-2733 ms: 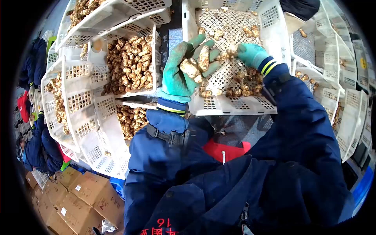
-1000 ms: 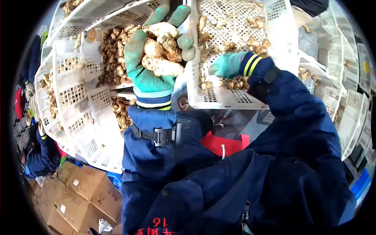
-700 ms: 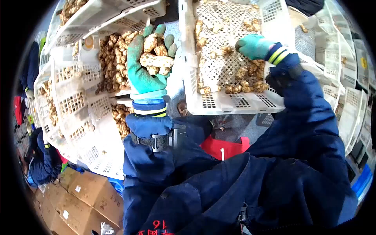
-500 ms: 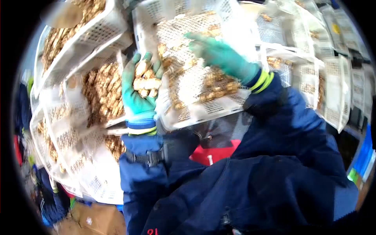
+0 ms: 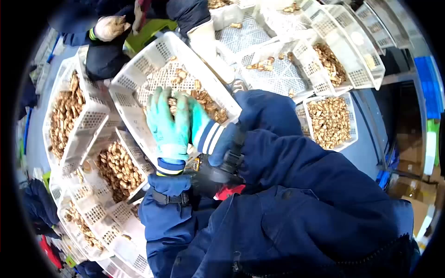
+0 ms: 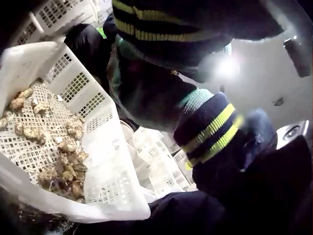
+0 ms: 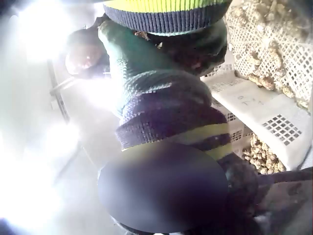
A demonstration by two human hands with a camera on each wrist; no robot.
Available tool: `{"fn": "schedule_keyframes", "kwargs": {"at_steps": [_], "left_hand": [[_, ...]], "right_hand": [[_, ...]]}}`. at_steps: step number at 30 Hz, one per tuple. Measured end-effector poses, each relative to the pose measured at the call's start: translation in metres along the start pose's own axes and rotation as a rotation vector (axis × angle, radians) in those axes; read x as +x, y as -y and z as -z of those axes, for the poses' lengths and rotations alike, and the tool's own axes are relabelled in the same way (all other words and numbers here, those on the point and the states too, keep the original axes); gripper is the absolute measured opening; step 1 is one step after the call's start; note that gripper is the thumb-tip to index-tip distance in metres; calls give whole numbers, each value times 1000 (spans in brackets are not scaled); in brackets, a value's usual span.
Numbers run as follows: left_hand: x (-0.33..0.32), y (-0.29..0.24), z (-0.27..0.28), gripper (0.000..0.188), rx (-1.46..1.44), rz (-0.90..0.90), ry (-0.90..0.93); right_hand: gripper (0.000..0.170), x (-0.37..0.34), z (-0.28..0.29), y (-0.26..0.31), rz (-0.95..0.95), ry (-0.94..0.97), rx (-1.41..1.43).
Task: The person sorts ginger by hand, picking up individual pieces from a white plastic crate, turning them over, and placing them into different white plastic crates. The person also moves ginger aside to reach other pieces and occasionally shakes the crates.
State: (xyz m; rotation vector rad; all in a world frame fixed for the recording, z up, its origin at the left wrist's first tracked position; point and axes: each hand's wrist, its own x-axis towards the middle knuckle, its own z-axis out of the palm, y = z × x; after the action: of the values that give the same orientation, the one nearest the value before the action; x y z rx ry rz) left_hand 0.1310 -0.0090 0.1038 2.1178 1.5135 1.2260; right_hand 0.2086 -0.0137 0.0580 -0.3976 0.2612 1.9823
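Note:
In the head view, my green-gloved left hand (image 5: pixel 166 123) is raised over the near side of a white crate (image 5: pixel 127 99), its fingers pointing away from me. A knobbly brown piece (image 5: pixel 173 105) shows between its fingers; the rest of its load is hidden. My gloved right hand (image 5: pixel 198 118) comes in from the right and touches the left one, its fingertips partly covered. Brown pieces (image 5: pixel 211 109) lie along the crate's right side. Both wrist views show the gloves close together beside the crate (image 6: pixel 115 188), the fingers dark and overlapping.
At the left stand crates of brown pieces (image 5: pixel 120 171). More white crates (image 5: pixel 273 78) fill the far right, one holding a heap of small pieces (image 5: pixel 329 120). Beyond the crate is another person's gloved hand (image 5: pixel 111 28). A metal frame and blue items (image 5: pixel 426 88) stand at the right edge.
The view has swung to the right, and the crate appears tilted. My right hand has moved from over the crate to my left hand, whose held pieces are now mostly covered.

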Motion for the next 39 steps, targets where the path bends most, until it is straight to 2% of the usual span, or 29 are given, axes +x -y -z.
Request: {"fn": "schedule_keyframes", "kwargs": {"at_steps": [1,3,4,5,6,9,10,11,12,13,14,15,17,19,21,23,24,25,27,29,30,31,33,34,35,37,38,39], "left_hand": [[1,-9,-1,38,117,-58,56],[5,-31,-2,44,114,-126,90],[9,-45,-2,44,82,-170,53],[13,-56,0,44,50,-210,19],[18,-65,4,41,-64,-209,7],[25,-72,15,37,-123,-226,-17],[26,-72,16,35,-167,-144,1],[23,-61,16,33,-137,-179,-20],[21,-58,19,32,-267,-64,-6],[19,-54,22,32,-397,54,9],[16,-46,26,34,-179,-172,23],[16,-34,29,36,-159,-115,49],[14,-32,30,37,-300,32,29],[11,-16,33,38,-167,-4,58],[7,-1,33,38,-156,29,73],[3,18,35,38,-182,47,41],[0,28,37,38,-107,90,43],[-4,43,43,38,-21,137,50],[-21,120,47,39,408,-53,-35],[-7,88,63,43,-627,543,-110],[-11,115,69,41,-658,479,-79],[-9,96,69,38,-681,526,-123],[-17,118,74,36,-487,365,-49],[-19,113,76,34,-512,450,-77],[-23,118,83,33,-72,229,51],[-28,122,80,31,-586,561,-54],[-31,125,79,31,-606,576,-50],[-33,126,79,32,-570,593,-5]], "right_hand": [[26,-5,2,7,-48,0,103],[26,-47,-22,20,60,-92,82],[25,-43,-23,29,61,77,107],[26,-46,-20,36,139,-173,181],[26,-55,-13,44,313,-111,-15],[30,-99,-50,107,278,19,17],[37,-90,-36,142,456,78,22],[39,-108,-59,173,573,65,-31],[50,-127,-60,207,747,89,-195],[50,-146,-63,248,744,209,-187],[48,-170,-73,277,852,134,-249],[45,-176,-57,328,1062,60,-326],[53,-205,-42,396,1179,-4,-573],[59,-219,3,488,1288,-528,-887],[66,-239,64,564,1322,-1096,-1543],[61,-246,49,547,1228,-1514,-1797],[56,-241,39,527,1231,-1420,-1735],[52,-232,21,489,1202,-1097,-1536],[43,-205,-18,420,992,-608,-1298],[38,-172,-33,376,780,-160,-1416],[43,-150,-44,349,709,-19,-1484],[48,-122,-44,323,638,120,-1538],[47,-68,-53,263,606,279,-1496],[34,-46,-64,213,592,121,-1353],[21,-34,-71,177,570,-38,-1207],[27,-9,-43,169,823,185,-2276],[33,11,-27,159,536,103,-1517],[33,18,-17,164,498,100,-1460]]}}
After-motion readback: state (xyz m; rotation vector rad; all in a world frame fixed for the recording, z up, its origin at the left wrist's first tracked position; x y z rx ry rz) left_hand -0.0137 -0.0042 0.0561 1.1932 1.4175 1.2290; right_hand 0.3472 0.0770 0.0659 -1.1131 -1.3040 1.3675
